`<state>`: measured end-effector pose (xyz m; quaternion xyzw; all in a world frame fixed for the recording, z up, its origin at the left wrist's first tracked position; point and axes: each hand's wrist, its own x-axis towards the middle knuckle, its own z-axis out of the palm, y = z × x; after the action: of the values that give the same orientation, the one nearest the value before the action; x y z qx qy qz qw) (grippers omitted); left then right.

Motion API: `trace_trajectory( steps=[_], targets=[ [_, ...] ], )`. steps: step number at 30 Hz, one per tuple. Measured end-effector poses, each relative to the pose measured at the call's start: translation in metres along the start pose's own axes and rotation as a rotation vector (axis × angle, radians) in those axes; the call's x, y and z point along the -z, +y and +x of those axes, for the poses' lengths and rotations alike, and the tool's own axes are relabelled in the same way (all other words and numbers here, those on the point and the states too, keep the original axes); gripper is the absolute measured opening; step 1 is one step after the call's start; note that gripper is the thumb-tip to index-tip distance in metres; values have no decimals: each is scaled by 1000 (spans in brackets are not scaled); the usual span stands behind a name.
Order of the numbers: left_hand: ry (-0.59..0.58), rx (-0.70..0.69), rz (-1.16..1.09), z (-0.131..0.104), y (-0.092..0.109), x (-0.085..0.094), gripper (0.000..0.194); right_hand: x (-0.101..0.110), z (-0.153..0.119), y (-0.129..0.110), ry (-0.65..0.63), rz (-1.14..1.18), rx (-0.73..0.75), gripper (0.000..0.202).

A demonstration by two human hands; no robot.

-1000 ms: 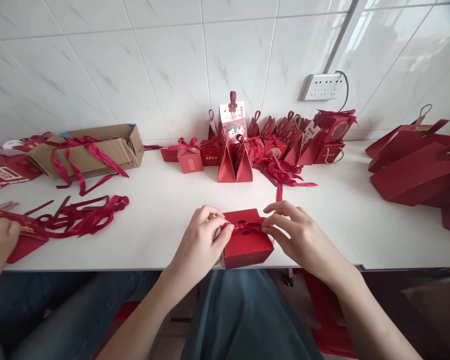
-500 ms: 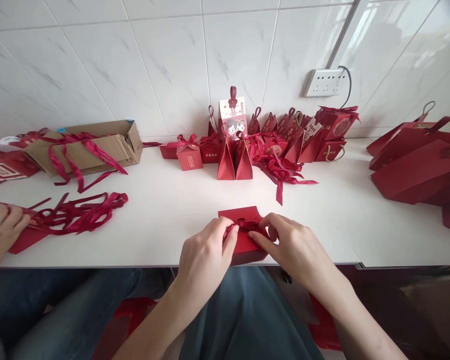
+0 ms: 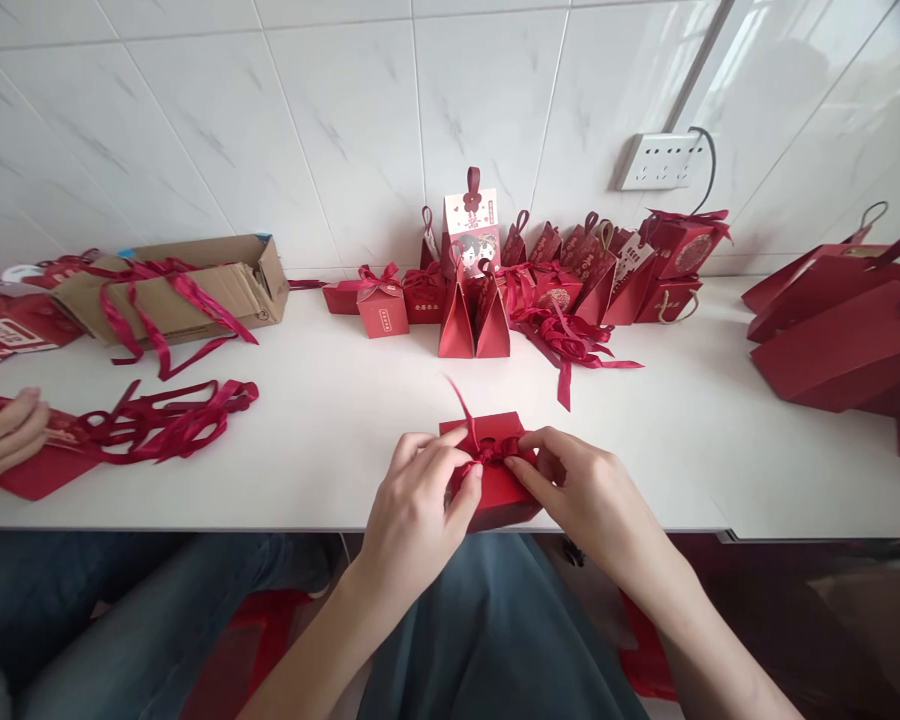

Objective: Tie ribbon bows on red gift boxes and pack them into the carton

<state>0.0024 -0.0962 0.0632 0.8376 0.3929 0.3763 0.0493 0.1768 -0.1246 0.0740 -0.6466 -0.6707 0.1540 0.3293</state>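
Observation:
A small red gift box (image 3: pixel 504 490) sits at the table's front edge, right before me. On its top lies a dark red ribbon (image 3: pixel 489 452), gathered into a knot with loops near the middle. My left hand (image 3: pixel 420 500) pinches the ribbon at the knot's left side, between thumb and fingers. At the other side, my right hand (image 3: pixel 579 470) has thumb and forefinger closed on a ribbon loop. One loose ribbon end sticks up above the box's left part. The fingers partly cover the box's sides.
Finished-looking red boxes (image 3: pixel 384 308) and a ribbon pile (image 3: pixel 566 340) stand along the wall. Larger red bags (image 3: pixel 840 330) are at right. A cardboard box (image 3: pixel 187 300) draped with ribbons and another ribbon heap (image 3: pixel 187 420) lie left, beside a co-worker's hand (image 3: pixel 7 435).
A ribbon end now rises above the box, and the knot shows more clearly. My left fingers have shifted slightly over the box. The co-worker's hand at left has lifted and changed its pose.

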Motion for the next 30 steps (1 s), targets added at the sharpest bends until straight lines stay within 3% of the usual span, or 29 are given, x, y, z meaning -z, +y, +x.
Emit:
trace_trajectory(
  steps=[4, 11, 20, 26, 30],
  targets=[
    [-50, 21, -86, 1, -4, -3, 7, 1, -1, -3, -8, 88, -3, 14],
    [-22, 181, -216, 1, -6, -3, 9, -4, 7, -9, 27, 188, -116, 33],
    [-29, 420, -485, 0, -9, -6, 16, -8, 5, -4, 82, 317, -180, 25],
    [-16, 434, -517, -2, -3, -9, 2, -10, 1, -1, 81, 488, -209, 20],
    [-5, 461, -482, -1, 0, -5, 9, -12, 1, 0, 78, 515, -218, 17]
  ],
)
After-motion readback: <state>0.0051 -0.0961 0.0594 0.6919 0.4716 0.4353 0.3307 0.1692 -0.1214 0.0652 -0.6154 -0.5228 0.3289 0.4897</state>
